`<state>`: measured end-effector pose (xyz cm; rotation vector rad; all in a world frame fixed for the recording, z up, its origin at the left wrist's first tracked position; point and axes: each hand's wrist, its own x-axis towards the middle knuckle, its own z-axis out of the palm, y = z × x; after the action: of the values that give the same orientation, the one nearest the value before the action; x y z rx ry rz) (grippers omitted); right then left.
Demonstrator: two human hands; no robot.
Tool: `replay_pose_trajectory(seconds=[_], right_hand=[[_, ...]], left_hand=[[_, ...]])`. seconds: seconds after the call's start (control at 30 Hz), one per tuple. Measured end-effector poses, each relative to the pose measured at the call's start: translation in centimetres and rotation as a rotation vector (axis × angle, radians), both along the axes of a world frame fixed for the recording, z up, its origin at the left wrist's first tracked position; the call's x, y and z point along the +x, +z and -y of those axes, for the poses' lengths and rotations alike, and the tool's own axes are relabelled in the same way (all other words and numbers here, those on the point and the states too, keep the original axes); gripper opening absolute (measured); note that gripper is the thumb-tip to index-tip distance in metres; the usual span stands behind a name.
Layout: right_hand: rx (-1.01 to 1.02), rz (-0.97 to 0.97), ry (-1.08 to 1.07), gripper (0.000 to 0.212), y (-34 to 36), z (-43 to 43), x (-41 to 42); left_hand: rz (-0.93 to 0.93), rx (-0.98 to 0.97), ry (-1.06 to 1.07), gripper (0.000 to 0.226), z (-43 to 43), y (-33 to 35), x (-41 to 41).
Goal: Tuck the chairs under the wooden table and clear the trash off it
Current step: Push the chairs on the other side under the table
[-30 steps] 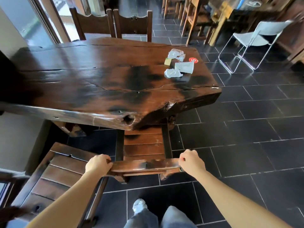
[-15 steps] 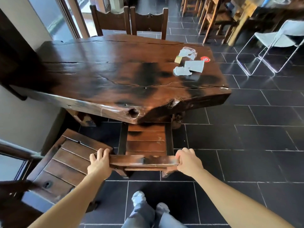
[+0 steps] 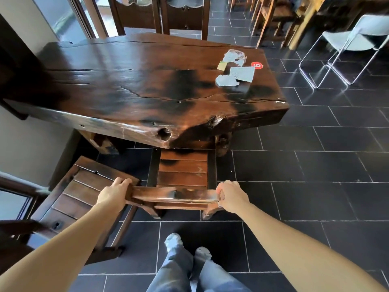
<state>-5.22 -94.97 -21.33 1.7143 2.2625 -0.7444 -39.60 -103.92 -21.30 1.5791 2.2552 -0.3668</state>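
Note:
A thick dark wooden table (image 3: 130, 85) fills the middle of the view. On its far right part lies trash (image 3: 234, 76): crumpled clear plastic, pale paper pieces, a small yellow scrap and a red round sticker (image 3: 257, 65). A slatted wooden chair (image 3: 183, 171) stands at the near table edge, its seat partly under the top. My left hand (image 3: 113, 191) grips the left end of its top backrest rail and my right hand (image 3: 230, 196) grips the right end.
A second wooden chair (image 3: 73, 199) stands angled at the near left by the wall. Two more chairs (image 3: 160, 15) stand at the table's far side. A white folding chair (image 3: 355, 43) sits on the black tile floor at the right. My feet are below the chair.
The chair I hold has slid a little further under the table. My left fingers, stretched over the rail half a second ago, now wrap its end.

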Motion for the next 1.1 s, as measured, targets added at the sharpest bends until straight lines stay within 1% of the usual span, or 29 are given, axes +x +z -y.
replay_pose_trajectory(seconds=[0.17,0.4,0.63,0.8,0.97,1.03,1.1], right_hand=[[0.001,-0.008,-0.001,0.023,0.0,0.9,0.5],[0.001,-0.005,0.026,0.020,0.2,1.1,1.0],[0.012,0.010,0.051,0.021,0.2,1.1,1.0],[0.018,0.022,0.073,0.026,0.3,1.0,1.1],[0.038,0.009,0.066,0.027,0.1,1.2,1.3],[0.053,0.010,0.064,0.030,-0.1,1.4,1.3],[0.078,0.044,0.085,0.045,-0.7,1.9,1.3]], left_hand=[[0.006,-0.008,-0.009,0.050,0.5,0.2,0.4],[-0.001,-0.068,0.041,0.057,1.7,0.2,1.7],[0.007,-0.051,0.055,0.060,2.6,0.0,1.9],[0.070,-0.013,0.136,0.067,3.2,-0.6,2.3],[0.073,-0.007,0.161,0.064,3.1,-0.6,2.5],[0.059,-0.012,0.180,0.065,3.1,-0.5,2.6],[0.058,-0.016,0.195,0.068,3.2,-0.8,2.9]])
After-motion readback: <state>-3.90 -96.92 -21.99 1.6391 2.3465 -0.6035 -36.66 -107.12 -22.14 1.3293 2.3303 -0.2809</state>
